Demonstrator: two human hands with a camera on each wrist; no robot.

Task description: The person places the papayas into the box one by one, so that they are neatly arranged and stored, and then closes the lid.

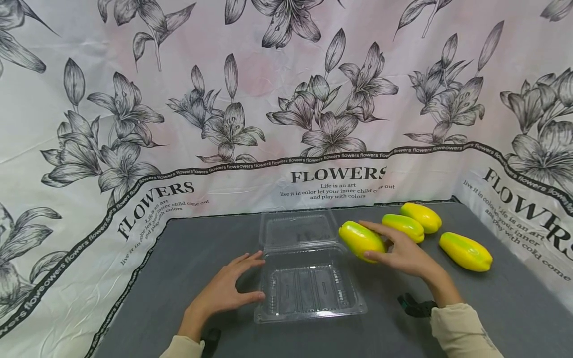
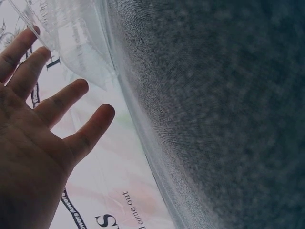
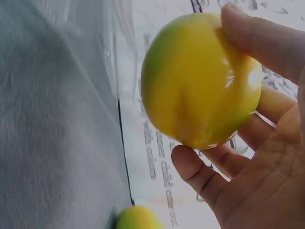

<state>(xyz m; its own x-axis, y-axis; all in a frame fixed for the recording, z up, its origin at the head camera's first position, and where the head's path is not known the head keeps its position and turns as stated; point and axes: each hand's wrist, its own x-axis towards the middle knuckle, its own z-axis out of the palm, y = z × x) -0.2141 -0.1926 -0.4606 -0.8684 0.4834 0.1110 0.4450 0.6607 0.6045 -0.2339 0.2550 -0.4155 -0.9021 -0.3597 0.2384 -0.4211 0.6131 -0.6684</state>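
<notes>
A yellow-green papaya [image 1: 359, 239] with a glossy skin is held in my right hand [image 1: 405, 252], beside the right edge of a clear plastic clamshell box [image 1: 311, 318]. In the right wrist view, thumb and fingertips grip the papaya [image 3: 200, 81] from its sides. The box lies with its lid [image 1: 297, 228] folded back toward the wall, and its tray holds nothing. At the tray's left edge is my left hand [image 1: 224, 286], fingers spread and thumb apart. The left wrist view shows this hand [image 2: 43, 124] with extended fingers near the clear plastic.
Three more papayas lie on the grey table [image 1: 179, 278] at the right: one behind my right hand [image 1: 405, 227], one at the back [image 1: 422, 218], and one farther right [image 1: 466, 252]. A flower-printed cloth [image 1: 250, 184] encloses the back and sides.
</notes>
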